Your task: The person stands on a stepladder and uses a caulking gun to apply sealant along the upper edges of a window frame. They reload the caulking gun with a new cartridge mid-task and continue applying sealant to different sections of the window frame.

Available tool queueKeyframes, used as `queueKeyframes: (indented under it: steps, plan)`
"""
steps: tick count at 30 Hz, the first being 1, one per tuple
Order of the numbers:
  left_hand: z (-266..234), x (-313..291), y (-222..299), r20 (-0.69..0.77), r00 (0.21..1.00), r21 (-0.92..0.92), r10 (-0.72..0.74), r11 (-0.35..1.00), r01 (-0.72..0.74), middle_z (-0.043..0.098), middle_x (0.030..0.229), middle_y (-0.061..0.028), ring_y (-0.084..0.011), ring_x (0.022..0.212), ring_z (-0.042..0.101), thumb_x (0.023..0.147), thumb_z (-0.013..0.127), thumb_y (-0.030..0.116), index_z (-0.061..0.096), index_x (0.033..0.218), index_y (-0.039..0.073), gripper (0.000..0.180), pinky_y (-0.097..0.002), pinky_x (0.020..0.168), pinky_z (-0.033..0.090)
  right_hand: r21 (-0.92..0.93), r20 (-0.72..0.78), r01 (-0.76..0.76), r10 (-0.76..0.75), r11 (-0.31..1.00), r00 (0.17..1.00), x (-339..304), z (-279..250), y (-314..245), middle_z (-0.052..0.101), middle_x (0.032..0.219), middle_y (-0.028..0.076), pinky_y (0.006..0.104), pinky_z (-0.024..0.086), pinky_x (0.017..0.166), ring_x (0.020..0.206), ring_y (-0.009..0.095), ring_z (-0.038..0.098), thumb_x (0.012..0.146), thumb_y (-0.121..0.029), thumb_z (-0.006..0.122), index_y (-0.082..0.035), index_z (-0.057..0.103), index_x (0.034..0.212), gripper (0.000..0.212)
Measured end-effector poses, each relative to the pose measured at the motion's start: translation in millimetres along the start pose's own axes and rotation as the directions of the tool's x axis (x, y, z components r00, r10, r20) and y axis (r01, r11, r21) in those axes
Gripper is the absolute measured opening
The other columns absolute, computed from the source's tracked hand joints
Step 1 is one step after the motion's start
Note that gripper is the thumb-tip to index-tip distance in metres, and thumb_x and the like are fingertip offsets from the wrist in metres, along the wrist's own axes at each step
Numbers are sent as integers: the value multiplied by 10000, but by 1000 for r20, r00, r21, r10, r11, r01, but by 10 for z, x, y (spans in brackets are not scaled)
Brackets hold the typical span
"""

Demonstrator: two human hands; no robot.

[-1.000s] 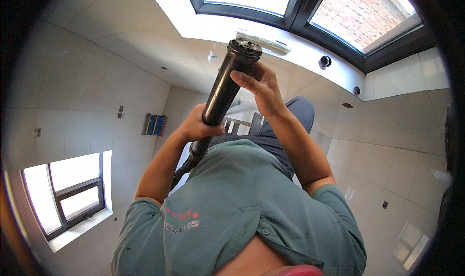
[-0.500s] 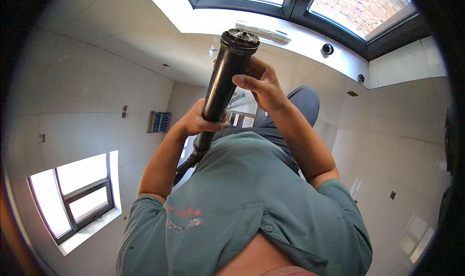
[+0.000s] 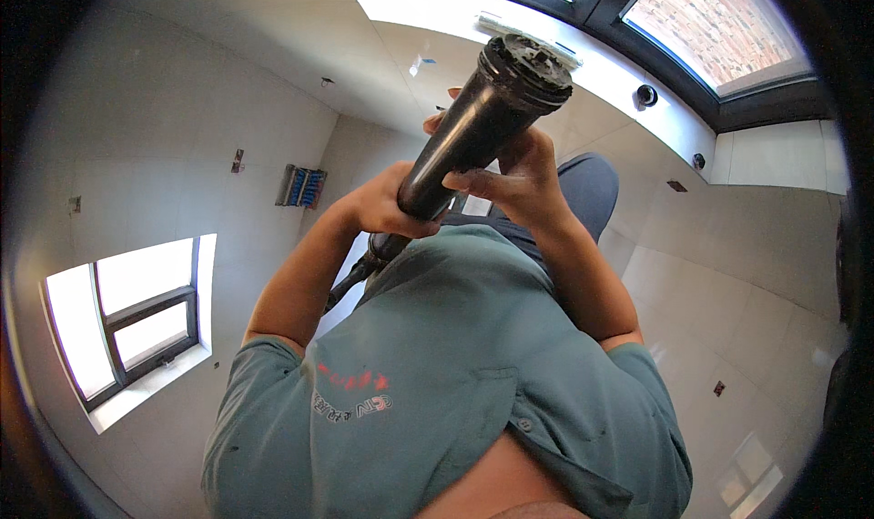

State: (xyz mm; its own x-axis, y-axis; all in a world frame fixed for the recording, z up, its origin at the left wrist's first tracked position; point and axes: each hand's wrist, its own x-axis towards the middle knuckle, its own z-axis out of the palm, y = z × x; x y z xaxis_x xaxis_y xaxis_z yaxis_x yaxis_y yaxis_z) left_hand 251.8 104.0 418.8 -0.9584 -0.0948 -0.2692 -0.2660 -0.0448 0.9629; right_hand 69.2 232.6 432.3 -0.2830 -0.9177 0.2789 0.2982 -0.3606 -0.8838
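Note:
A black caulking gun (image 3: 460,146) with a long round barrel slants across my front. Its far end, a ridged cap (image 3: 530,71) with grimy residue on its face, points up and to the right. My left hand (image 3: 387,202) is wrapped round the lower barrel. Higher up, my right hand (image 3: 521,180) grips the barrel from the right, thumb across the front and fingertips showing past its left side. A thinner dark part (image 3: 350,280) at the lower end runs down beside my shirt and is partly hidden.
Ahead is a dark-framed window (image 3: 674,73); a pale roller-like tube (image 3: 496,27) lies on its sill, with a round black fitting (image 3: 645,96) nearby. A second window (image 3: 137,323) is on the left. A blue-striped wall box (image 3: 300,187) sits between tiled walls.
The gun's capped end has swung to the right and come closer to view. My right hand has shifted right and slightly down with it. The room has shifted in the picture.

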Motion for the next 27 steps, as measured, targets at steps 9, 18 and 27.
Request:
queueKeyframes:
  steps: [9, 18, 27]
  plan:
    - [15, -18, -53, 3, 1000, 0, 2, 1000, -2, 663, 829, -18, -132, 735, 625, 678, 834, 135, 656, 933, 43, 325, -288, 700, 518, 301, 19, -165, 167, 939, 986, -55, 99, -86, 672, 1289, 157, 443, 503, 1087, 1219, 260, 642, 755, -75, 889, 7, 532, 1380, 724]
    - [-18, 22, -59, -3, 1000, -52, -2, 999, 2, 679, 828, -32, -143, 716, 644, 674, 838, 141, 666, 925, 51, 318, -285, 696, 533, 388, 81, -253, 241, 886, 967, 6, -18, -8, 628, 1392, 181, 431, 475, 1120, 1255, 265, 636, 729, -30, 871, 20, 558, 1392, 735]
    - [-102, 109, -70, 17, 1000, -24, 2, 1000, -2, 686, 838, -30, -146, 733, 641, 641, 858, 203, 683, 933, 42, 376, -302, 710, 535, 411, 204, -219, 145, 885, 968, 42, -357, 409, 639, 1360, 195, 417, 445, 1147, 1298, 269, 599, 882, -170, 802, 48, 550, 1405, 621]
